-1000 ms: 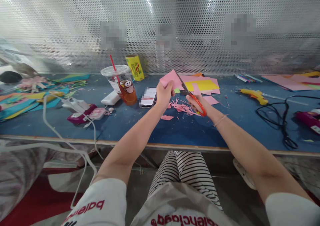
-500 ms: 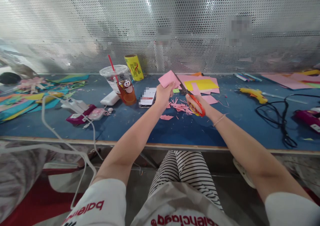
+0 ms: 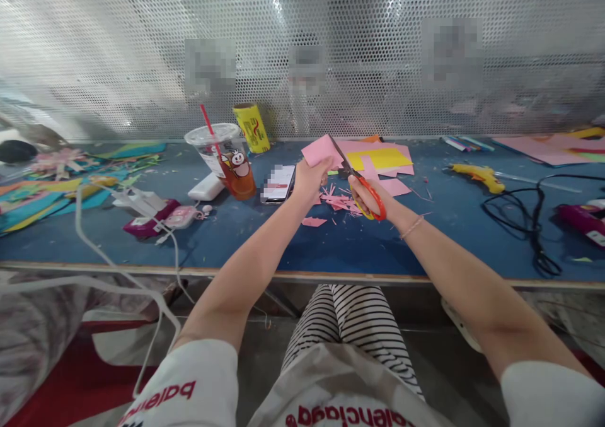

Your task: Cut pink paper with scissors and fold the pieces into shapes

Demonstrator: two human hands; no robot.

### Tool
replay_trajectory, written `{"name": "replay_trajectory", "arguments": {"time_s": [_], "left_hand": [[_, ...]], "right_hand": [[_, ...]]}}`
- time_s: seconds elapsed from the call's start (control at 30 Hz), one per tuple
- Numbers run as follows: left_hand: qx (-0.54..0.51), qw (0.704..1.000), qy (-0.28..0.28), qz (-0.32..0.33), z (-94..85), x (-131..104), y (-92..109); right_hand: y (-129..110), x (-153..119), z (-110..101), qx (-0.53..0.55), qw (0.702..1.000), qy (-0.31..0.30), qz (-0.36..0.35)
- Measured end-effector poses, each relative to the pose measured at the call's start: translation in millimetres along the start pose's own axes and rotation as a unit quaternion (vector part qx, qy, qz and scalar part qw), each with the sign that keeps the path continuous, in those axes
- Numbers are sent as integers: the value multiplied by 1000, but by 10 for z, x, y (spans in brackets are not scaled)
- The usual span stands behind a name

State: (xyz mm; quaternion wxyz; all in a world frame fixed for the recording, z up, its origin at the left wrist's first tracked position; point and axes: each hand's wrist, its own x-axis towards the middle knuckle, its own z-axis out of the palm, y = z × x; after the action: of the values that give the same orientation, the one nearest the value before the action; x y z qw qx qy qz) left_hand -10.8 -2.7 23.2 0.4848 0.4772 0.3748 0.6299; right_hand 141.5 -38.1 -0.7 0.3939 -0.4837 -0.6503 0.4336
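A small piece of pink paper (image 3: 321, 151) is pinched in my left hand (image 3: 312, 178), raised above the blue table. My right hand (image 3: 363, 193) grips orange-handled scissors (image 3: 377, 198), fingers through the loops. The blades lie along the right edge of the paper; whether they are parted I cannot make out. Thin pink paper strips (image 3: 341, 201) are heaped on the table below my hands, with a larger pink scrap (image 3: 314, 222) nearer me. Behind the scissors lie pink sheets (image 3: 401, 152) and a yellow sheet (image 3: 378, 159).
Left of my hands are a phone (image 3: 278, 184), a drink cup (image 3: 239, 168), a yellow roll (image 3: 253, 127) and a purple power strip (image 3: 151, 219) with white cables. A yellow glue gun (image 3: 477, 178) and black cord (image 3: 536, 225) lie to the right. A perforated metal panel (image 3: 359, 55) stands behind.
The paper and the scissors have shifted only slightly, and the paper's outline is a little more curved. Both hands keep their hold. The whole view has moved a touch.
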Motion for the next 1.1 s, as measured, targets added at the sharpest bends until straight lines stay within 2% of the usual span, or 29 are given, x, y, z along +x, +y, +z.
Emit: {"name": "replay_trajectory", "arguments": {"time_s": [0.1,0.3,0.43,0.7,0.83,0.93,1.1], "left_hand": [[-12,1000,-6,-3,2,-4,15],[-16,999,-28,-8,8,-19,-4],[-14,999,-40,-6,16,-32,-27],[-10,999,-43,-23,18,-46,-7],[-22,998,-48,-24,18,-41,-22],[-30,999,-27,-34,18,-33,-31],[-33,997,-10,-72,24,-30,-65]], "right_hand": [[8,12,15,-9,1000,1,-1],[4,29,-2,85,995,-25,47],[-11,14,-17,106,992,-40,52],[-51,-32,10,34,999,6,4],[-14,23,-10,48,998,30,16],[5,73,-45,60,996,56,36],[-24,114,-88,-13,996,86,-13]]}}
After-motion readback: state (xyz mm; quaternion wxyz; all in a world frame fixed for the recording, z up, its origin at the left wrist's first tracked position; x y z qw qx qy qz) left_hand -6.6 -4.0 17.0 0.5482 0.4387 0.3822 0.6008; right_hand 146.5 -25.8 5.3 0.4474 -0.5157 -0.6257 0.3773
